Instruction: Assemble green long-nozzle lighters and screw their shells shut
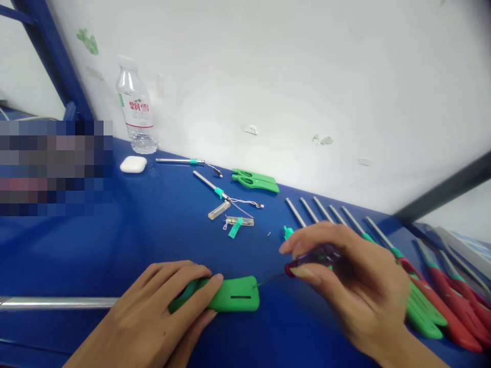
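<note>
The green-handled lighter [238, 294] lay on its side on the worktop [115, 240], well in from the far edge, its slotted butt toward the right edge. The screwdriver [313, 257], dark purple with a red collar, slanted down, its thin shaft reaching the small hole near the butt's end.

A blue tabletop [169, 225] bears a bottle [137, 110] upper left, green shells [264, 184] mid-frame, and a green handle [226, 295] lower centre.
</note>
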Demonstrator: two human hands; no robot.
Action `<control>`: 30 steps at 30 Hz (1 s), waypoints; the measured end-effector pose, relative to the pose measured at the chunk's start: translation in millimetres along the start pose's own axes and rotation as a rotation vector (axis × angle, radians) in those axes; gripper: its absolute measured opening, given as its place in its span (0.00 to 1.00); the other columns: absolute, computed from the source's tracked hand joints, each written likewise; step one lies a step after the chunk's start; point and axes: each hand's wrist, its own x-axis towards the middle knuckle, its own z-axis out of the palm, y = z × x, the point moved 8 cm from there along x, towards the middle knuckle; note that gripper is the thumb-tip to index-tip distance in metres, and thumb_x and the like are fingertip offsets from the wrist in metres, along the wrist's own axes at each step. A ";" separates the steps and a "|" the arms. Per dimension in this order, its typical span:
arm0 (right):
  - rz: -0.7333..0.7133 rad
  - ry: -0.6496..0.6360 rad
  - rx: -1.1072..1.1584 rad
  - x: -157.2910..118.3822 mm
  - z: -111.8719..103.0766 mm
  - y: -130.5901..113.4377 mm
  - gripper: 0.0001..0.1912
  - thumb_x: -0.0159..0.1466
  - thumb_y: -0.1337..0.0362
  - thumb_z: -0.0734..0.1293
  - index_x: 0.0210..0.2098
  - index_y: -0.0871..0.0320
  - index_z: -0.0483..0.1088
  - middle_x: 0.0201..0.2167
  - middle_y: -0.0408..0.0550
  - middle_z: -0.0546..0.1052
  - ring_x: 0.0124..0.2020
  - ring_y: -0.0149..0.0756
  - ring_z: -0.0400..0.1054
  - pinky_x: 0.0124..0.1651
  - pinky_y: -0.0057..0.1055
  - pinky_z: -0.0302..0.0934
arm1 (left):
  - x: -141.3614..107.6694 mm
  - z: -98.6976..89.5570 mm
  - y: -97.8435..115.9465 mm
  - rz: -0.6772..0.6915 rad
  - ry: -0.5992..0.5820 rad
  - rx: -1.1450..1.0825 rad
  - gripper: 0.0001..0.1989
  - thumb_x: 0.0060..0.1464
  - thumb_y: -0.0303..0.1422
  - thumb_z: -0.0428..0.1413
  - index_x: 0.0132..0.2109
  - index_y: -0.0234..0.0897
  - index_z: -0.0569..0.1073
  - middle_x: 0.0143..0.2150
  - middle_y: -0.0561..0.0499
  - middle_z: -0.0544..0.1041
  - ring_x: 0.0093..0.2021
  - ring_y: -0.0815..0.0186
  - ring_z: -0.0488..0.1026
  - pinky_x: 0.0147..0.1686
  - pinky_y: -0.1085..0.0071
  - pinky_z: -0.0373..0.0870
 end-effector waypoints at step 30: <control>-0.139 -0.009 0.285 -10.9 15.2 -10.0 0.22 0.73 0.68 0.75 0.62 0.41 0.78 0.49 0.43 0.86 0.42 0.36 0.78 0.42 0.33 0.76 | 2.2 3.7 2.1 0.065 -0.023 0.028 0.15 0.78 0.31 0.51 0.62 0.46 0.78 0.52 0.52 0.84 0.51 0.64 0.81 0.53 0.69 0.76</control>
